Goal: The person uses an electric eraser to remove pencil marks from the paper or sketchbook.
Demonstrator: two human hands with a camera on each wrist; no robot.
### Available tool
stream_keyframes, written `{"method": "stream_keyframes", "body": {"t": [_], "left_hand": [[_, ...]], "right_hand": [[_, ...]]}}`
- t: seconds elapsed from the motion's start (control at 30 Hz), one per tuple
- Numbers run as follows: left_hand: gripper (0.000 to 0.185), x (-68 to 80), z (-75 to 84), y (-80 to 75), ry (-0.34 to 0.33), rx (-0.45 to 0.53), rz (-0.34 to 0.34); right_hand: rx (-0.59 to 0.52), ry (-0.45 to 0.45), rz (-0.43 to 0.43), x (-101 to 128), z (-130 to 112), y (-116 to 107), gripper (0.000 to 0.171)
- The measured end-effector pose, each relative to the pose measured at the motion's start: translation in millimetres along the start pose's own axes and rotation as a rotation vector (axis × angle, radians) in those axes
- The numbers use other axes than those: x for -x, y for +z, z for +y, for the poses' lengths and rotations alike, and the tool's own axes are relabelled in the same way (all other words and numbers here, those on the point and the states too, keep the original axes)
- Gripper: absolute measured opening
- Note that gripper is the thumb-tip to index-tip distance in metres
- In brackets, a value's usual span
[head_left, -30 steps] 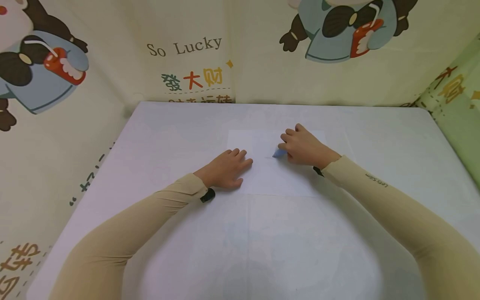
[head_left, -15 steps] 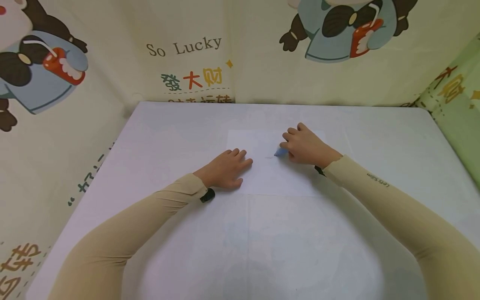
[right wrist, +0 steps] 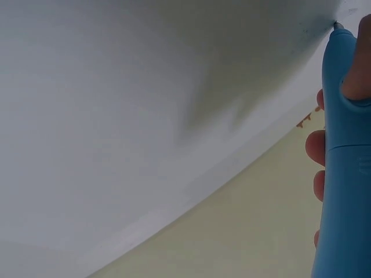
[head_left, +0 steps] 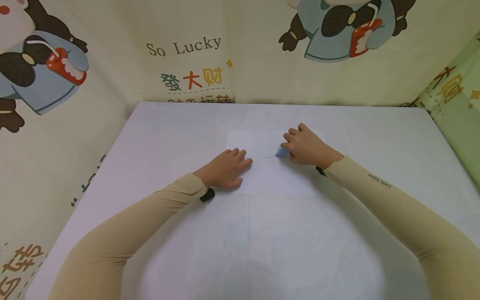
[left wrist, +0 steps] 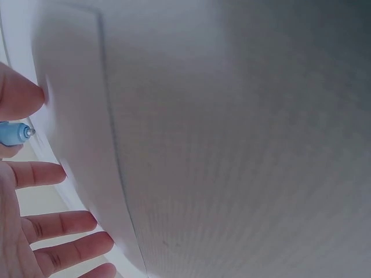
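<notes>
My right hand (head_left: 305, 145) grips a thick light-blue pen-shaped tool (right wrist: 351, 174) over the right half of a white sheet of paper (head_left: 270, 179). A seam runs around the tool's body, and the thumb presses in a recess near its narrow tip. That small tip points down at the paper, beside a faint grey mark (head_left: 268, 157). My left hand (head_left: 226, 168) rests palm down on the sheet's left part, fingers spread and holding nothing. In the left wrist view, the tip end of the blue tool (left wrist: 14, 133) shows behind the left thumb.
The sheet lies on a large table with a white cover (head_left: 180, 137). Cream curtains with printed cartoon figures and lettering (head_left: 191, 75) hang behind and to the left, and a greenish one (head_left: 461, 125) at the right. Dark straps (head_left: 208, 195) show at the wrists.
My right hand has shifted slightly to the right with the blue tool, its tip now a little farther right of the faint mark. The left hand has stayed in place.
</notes>
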State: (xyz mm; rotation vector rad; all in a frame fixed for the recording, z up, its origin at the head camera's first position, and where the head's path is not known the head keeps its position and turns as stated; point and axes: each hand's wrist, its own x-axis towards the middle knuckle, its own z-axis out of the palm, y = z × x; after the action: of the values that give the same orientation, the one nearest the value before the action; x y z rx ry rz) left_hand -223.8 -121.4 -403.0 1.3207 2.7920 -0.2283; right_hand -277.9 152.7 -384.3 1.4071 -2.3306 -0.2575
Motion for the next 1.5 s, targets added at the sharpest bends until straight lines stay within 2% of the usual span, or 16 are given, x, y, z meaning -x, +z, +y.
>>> {"method": "stream_keyframes", "body": {"t": [0.6,0.93,1.1,1.23,1.5], "left_hand": [[0.049,-0.3,-0.7,2.8,-0.001,-0.003,0.009],[0.049,-0.4,-1.7,2.3,0.003,-0.003,0.007],[0.049,-1.3,-0.9,2.4,0.002,-0.003,-0.001],[0.049,-1.3,-0.5,1.3,0.001,-0.001,-0.004],[0.049,-2.2,-1.3,3.9,-0.003,0.000,0.003]], "right_hand": [[-0.012,0.001,-0.008,4.6,-2.2,0.1,0.010],[-0.018,-0.007,0.036,-5.5,-6.7,1.5,0.009],[-0.022,0.011,-0.006,-7.9,-6.3,2.4,0.008],[-0.024,0.014,-0.023,-4.3,-4.6,1.3,0.007],[-0.016,0.006,0.017,8.1,1.3,3.9,0.009]]}}
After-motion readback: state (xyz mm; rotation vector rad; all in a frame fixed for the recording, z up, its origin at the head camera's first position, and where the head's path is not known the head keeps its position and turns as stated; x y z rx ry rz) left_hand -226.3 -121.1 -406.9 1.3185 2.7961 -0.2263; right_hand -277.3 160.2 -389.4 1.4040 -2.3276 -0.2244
